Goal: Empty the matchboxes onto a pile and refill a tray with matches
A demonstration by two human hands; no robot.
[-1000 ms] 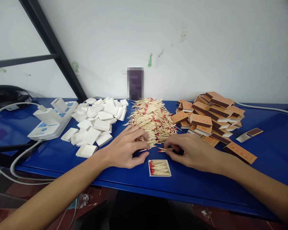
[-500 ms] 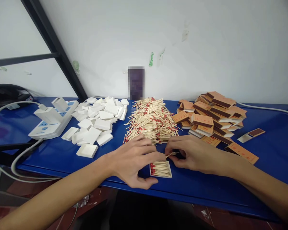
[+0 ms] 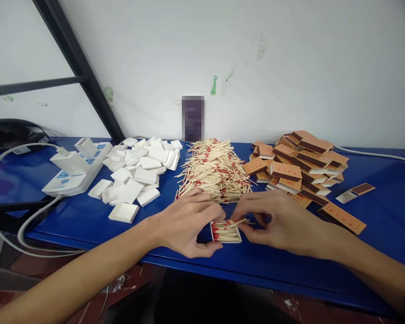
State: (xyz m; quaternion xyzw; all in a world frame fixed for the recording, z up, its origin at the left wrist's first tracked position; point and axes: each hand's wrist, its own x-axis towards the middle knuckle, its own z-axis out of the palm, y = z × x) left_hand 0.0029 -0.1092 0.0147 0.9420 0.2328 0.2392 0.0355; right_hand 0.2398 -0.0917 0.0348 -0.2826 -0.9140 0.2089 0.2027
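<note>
A small white matchbox tray [image 3: 232,242] sits near the table's front edge, partly filled with red-headed matches [image 3: 227,234]. My left hand [image 3: 188,225] curls around its left end, fingers at the far side and thumb at the near corner. Between thumb and fingertips, my right hand [image 3: 273,221] pinches a few matchsticks [image 3: 239,222] over the tray's right side; their exact number is unclear. Just beyond both hands rises a large heap of loose matches [image 3: 216,168].
Several empty white trays [image 3: 131,191] lie piled at left, beside a white power strip [image 3: 67,182] with cables. Orange matchbox sleeves [image 3: 286,171] are heaped at right on the blue table [image 3: 384,225]. A blurred dark rectangle [image 3: 193,119] leans against the wall.
My left hand has closed in on the tray, its thumb now at the near corner. The right hand's matchsticks have come over the tray's contents.
</note>
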